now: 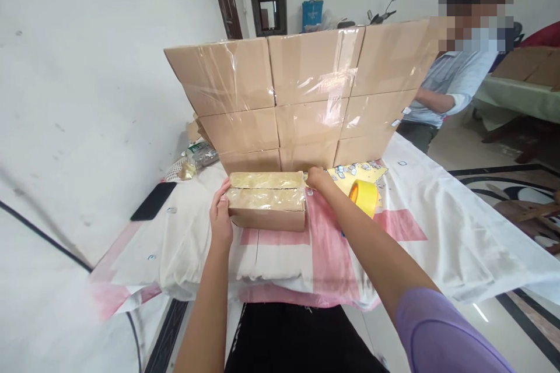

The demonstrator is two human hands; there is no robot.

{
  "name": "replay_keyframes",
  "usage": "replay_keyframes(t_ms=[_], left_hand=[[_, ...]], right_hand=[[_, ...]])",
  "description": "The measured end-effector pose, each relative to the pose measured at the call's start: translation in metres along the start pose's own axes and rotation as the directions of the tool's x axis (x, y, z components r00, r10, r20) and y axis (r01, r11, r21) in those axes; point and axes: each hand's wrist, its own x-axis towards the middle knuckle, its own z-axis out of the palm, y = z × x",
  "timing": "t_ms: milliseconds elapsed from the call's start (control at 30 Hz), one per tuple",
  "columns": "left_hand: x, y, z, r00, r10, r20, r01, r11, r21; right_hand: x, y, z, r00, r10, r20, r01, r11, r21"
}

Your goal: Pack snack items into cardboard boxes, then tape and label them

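A small cardboard box (266,201) with tape across its top lies on the cloth-covered table (437,227) in front of me. My left hand (220,215) grips its left end, fingers curled over the edge. My right hand (318,178) is closed at the box's top right corner, pinching what looks like the tape end there. A yellowish roll of packing tape (364,196) lies on the cloth just right of my right forearm.
A wall of stacked, taped cardboard boxes (306,93) stands behind the small box. A black phone (153,200) lies at the left, with a plastic packet (201,154) behind it. Another person (450,87) stands at the far right behind the stack.
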Motion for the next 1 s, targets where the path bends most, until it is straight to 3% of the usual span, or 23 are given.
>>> replay_keyframes(t_ms=[100, 200, 400, 700, 1000], left_hand=[[-0.003, -0.001, -0.006, 1.0, 0.017, 0.022, -0.017, 1.0, -0.006], [-0.004, -0.004, -0.008, 1.0, 0.018, 0.011, -0.017, 0.999, -0.049], [-0.002, -0.011, -0.005, 1.0, -0.004, 0.004, 0.004, 0.992, -0.128], [0.001, -0.016, -0.004, 1.0, 0.007, -0.02, -0.01, 0.986, -0.166], [0.003, -0.018, 0.005, 0.996, 0.005, -0.09, -0.024, 0.977, -0.213]], right_hand=[[0.0, -0.001, 0.016, 0.987, 0.141, 0.076, -0.131, 0.983, -0.129], [0.002, 0.003, 0.017, 0.973, 0.2, 0.119, -0.171, 0.961, -0.215], [-0.007, 0.01, 0.009, 0.98, 0.146, 0.137, -0.106, 0.959, -0.263], [-0.028, -0.009, 0.018, 0.989, 0.11, 0.101, -0.066, 0.928, -0.368], [-0.021, 0.004, 0.003, 0.998, 0.025, 0.059, -0.007, 0.959, -0.282]])
